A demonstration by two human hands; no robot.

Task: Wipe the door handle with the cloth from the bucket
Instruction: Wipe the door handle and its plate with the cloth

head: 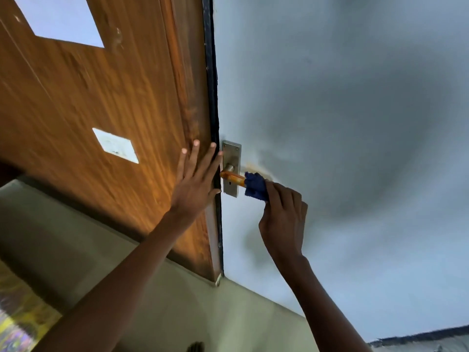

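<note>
The door handle, an orange-lit lever on a metal plate, sits between the two hands, its outer end wrapped in a blue cloth. The right hand is closed around that cloth, fingers curled, pressing it onto the lever just right of the plate. The left hand is spread flat and holds nothing, palm against the brown wooden door with its fingertips reaching the dark door edge just left of the plate. Beyond the right hand stretches a pale grey-blue door.
</note>
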